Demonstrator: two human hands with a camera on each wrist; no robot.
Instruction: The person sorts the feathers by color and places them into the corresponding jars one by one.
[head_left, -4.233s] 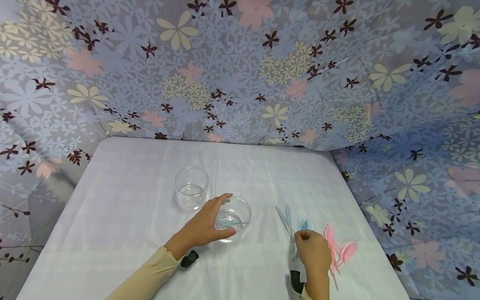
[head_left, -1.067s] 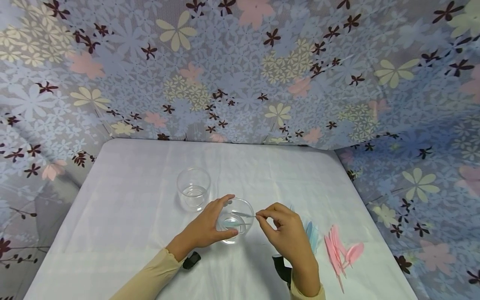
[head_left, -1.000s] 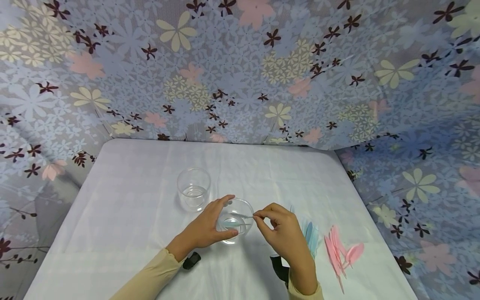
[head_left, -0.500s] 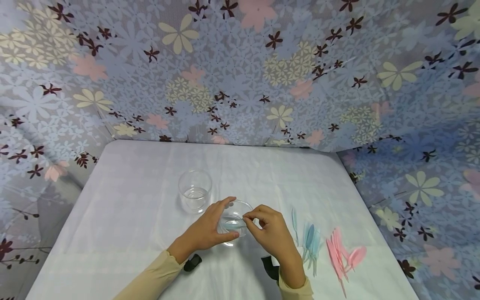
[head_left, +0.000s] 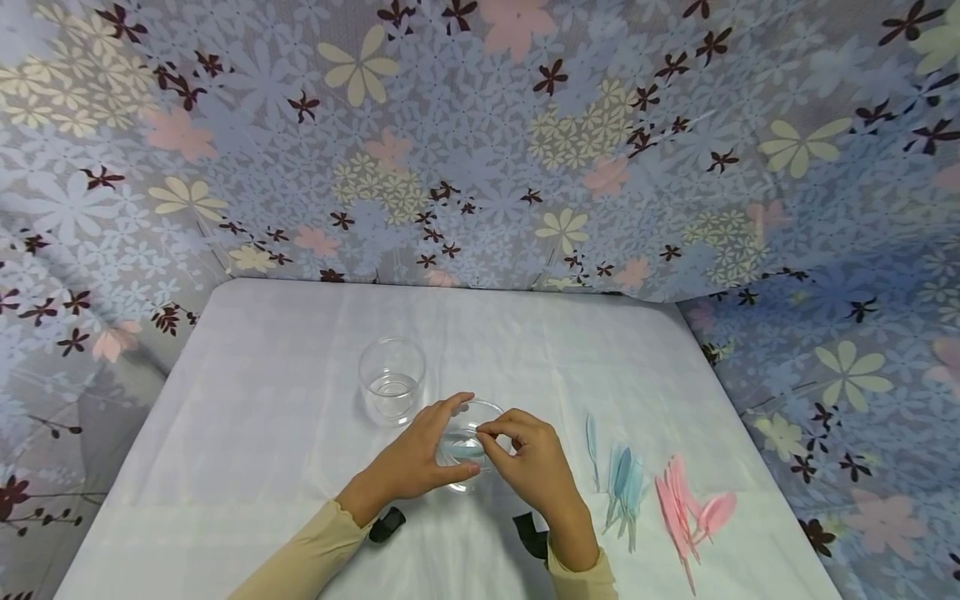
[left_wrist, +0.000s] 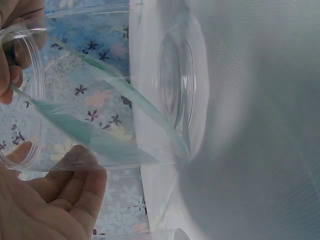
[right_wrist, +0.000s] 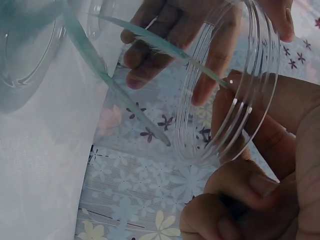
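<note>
In the head view my left hand (head_left: 412, 450) holds a clear round jar (head_left: 483, 407) upright on the table, thumb on the near side and fingers on the far side. My right hand (head_left: 531, 454) is at the jar's mouth, pinching the thin quill of a blue-green feather (right_wrist: 165, 46) between thumb and fingertips. The left wrist view shows most of this feather inside the jar, slanting down from the rim. A second blue-green feather, its shaft (left_wrist: 145, 102) plain through the wall, leans inside with one end at the jar's bottom.
Another clear jar (head_left: 392, 379) stands behind my left hand. To the right lie a single blue feather (head_left: 591, 446), a cluster of blue feathers (head_left: 624, 483) and several pink feathers (head_left: 678, 504) on the white-covered table (head_left: 285, 367). A flowered cloth (head_left: 480, 167) hangs behind.
My right hand picked up a blue feather from the right-hand group, brought it left to the jar and lowered it in through the mouth. My left hand stayed on the jar.
</note>
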